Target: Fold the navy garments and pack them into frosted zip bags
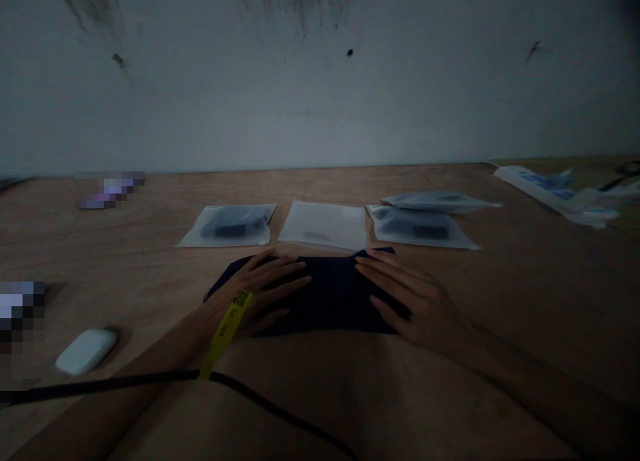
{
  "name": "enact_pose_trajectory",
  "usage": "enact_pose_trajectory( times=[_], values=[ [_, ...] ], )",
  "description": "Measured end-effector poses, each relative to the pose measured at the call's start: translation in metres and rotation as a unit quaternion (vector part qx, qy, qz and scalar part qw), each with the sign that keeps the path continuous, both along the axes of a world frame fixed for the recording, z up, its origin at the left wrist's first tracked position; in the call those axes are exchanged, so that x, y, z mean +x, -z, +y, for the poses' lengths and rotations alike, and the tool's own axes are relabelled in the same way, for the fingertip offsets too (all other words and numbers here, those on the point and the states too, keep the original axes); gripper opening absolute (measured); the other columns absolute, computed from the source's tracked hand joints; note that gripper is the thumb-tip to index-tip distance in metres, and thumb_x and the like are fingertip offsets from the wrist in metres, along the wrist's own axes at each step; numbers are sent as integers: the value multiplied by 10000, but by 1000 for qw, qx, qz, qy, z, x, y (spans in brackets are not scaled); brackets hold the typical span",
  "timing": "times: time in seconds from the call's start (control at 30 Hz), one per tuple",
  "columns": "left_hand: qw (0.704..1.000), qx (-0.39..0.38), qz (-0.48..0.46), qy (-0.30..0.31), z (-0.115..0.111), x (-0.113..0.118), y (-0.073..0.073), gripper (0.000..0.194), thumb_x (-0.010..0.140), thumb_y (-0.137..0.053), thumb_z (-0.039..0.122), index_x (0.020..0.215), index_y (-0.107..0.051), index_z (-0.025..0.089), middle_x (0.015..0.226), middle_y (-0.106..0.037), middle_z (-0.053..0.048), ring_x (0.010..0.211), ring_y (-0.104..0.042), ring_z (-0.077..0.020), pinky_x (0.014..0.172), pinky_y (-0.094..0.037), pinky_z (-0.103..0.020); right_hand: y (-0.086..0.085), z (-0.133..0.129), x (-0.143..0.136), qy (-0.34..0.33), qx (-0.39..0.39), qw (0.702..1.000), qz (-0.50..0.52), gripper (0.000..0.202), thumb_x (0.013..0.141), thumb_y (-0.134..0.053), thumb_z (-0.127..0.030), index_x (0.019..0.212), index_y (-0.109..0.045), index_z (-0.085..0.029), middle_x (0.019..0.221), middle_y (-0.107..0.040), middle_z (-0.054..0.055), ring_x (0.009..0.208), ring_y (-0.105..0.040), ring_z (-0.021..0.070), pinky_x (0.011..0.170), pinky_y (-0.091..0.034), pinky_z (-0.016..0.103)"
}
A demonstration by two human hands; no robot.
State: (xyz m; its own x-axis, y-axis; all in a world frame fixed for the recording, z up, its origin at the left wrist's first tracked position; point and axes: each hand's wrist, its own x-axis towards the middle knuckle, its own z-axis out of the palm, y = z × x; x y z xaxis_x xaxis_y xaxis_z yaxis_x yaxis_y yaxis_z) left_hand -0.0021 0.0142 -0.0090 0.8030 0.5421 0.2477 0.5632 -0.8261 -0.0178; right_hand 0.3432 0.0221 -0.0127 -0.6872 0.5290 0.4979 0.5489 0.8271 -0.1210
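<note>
Cloth [333,294] in dark navy is lying spread on the wooden tabletop [525,294], directly in front of the person. The left hand [260,294] is resting palm down on its left part, fingers extended and slightly spread, pointing inward. The right hand [425,301] is resting on the right part in much the same way, its fingers stretched out and its thumb held apart. Both hands are touching the cloth from above and are gripping nothing.

Beyond the cloth, frosted plastic pouches are lying in a row. The left pouch [235,215] and the right pouch [400,219] are showing dark contents, while the middle pouch [327,219] is looking pale. Another pouch [440,199] is overlapping the rear of the right one. Plastic packaging [590,204] with blue markings is lying at the far right.

Nearer the left forearm, a rounded white case [86,351] is sitting on the wood. A black cable [125,381] bearing a yellow tag [227,331] is crossing before that forearm. Behind everything, a stained wall [320,127] is rising.
</note>
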Motion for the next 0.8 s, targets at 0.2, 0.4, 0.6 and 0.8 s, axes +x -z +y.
enact_pose_trajectory(
  times=[0.2,0.4,0.6,0.8],
  values=[
    [996,-84,40,-4,7,-5,9,620,1011,-445,445,1573,-210,327,1654,-164,-53,1514,-201,-300,1233,-60,-542,4,11,4,-5,-88,988,-127,607,1003,-463,-386,1561,-243,-291,1619,-270,89,1504,-214,303,1171,-282,617],
    [990,-129,45,-12,11,-12,12,630,1002,-452,468,1569,-198,365,1662,-106,-33,1517,-177,-325,1220,-12,-571,9,18,13,12,-114,980,-165,597,1009,-438,-435,1560,-250,-301,1634,-224,65,1508,-191,300,1190,-271,590],
    [989,-136,9,-58,10,-21,7,612,980,-438,577,1541,-282,387,1655,-155,-10,1523,-146,-324,1219,-19,-576,9,18,14,11,-122,982,-143,619,983,-490,-435,1551,-282,-302,1626,-250,63,1499,-217,318,1180,-291,598],
    [986,-163,4,-45,13,-25,5,661,965,-461,591,1552,-267,358,1661,-123,-2,1530,-109,-322,1234,-44,-547,11,21,13,29,-116,987,-111,557,961,-535,-404,1495,-411,-304,1577,-373,72,1466,-313,328,1151,-340,604]
  ],
)
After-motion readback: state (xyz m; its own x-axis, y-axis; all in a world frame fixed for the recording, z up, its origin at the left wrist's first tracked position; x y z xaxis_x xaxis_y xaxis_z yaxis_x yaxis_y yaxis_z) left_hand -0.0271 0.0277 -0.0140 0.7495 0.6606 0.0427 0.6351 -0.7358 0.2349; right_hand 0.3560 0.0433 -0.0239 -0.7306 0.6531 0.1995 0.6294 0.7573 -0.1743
